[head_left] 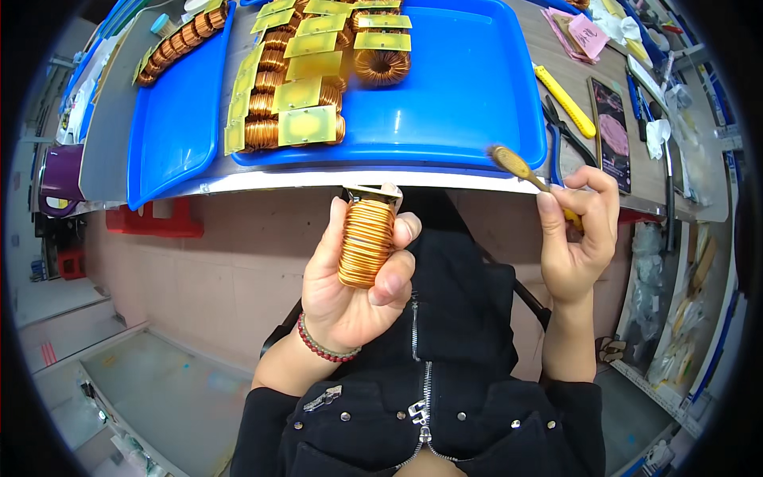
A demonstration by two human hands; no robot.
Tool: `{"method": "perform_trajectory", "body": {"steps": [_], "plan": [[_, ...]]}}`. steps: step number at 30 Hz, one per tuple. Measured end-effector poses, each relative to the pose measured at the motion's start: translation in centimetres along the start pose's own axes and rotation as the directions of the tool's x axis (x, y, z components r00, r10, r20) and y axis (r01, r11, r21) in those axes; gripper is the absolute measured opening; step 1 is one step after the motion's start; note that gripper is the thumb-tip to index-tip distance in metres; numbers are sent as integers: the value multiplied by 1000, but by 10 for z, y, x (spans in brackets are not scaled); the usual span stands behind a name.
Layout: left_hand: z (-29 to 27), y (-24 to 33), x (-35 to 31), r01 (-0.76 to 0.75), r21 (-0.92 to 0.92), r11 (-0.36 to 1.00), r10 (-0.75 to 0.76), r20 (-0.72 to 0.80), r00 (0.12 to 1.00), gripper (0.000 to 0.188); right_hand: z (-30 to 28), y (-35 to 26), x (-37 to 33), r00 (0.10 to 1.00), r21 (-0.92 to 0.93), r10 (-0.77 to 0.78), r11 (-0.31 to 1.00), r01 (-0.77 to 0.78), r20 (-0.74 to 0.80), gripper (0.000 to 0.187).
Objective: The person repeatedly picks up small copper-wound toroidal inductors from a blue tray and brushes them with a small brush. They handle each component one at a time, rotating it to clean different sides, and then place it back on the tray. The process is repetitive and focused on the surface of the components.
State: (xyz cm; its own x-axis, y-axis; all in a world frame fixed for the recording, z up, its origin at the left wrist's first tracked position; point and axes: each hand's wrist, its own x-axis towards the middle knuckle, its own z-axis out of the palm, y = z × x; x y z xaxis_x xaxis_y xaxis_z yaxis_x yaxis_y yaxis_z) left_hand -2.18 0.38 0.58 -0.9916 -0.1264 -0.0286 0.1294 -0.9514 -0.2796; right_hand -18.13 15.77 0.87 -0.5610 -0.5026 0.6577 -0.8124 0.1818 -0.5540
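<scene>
My left hand [330,302] is closed around a copper-wound coil [366,242], which stands upright between thumb and fingers just off the table's front edge. A thin plate tops this coil, seen nearly edge-on. In my right hand [580,246], thumb and fingers pinch a small brush [513,163] with a tan, rounded head pointing up and left, over the front edge of a blue tray [453,155]. The brush does not touch the coil. Rows of similar coils [381,67] with yellow-green plates [308,126] fill the tray's left part.
Left of the big tray, a narrower blue tray [171,143] has a curved row of coils [183,44] at its far end. A yellow cutter knife [566,101], pliers [568,131] and a phone [610,135] lie on the right. A purple mug [62,175] is at the far left.
</scene>
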Motion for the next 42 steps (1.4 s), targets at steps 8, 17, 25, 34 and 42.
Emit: {"method": "perform_trajectory", "body": {"steps": [8,17,25,34,42], "plan": [[4,-5,0,31,-36,999,-29,52,998,43,-2,3,-5,1000,-22,29,999,-28,7,10],[8,-8,-4,-134,421,897,136,26,990,48,-10,-1,-16,976,682,209,706,-192,60,24],[16,-15,4,-192,925,329,326,80,942,80,-32,-63,3,995,987,-84,160,-34,48,41],[12,-16,-3,-196,980,-41,435,194,879,87,-41,-92,15,925,975,-340,198,-104,168,40],[15,-17,-6,-272,957,100,493,190,849,77,-36,-60,11,891,724,-59,608,-326,450,75]]}}
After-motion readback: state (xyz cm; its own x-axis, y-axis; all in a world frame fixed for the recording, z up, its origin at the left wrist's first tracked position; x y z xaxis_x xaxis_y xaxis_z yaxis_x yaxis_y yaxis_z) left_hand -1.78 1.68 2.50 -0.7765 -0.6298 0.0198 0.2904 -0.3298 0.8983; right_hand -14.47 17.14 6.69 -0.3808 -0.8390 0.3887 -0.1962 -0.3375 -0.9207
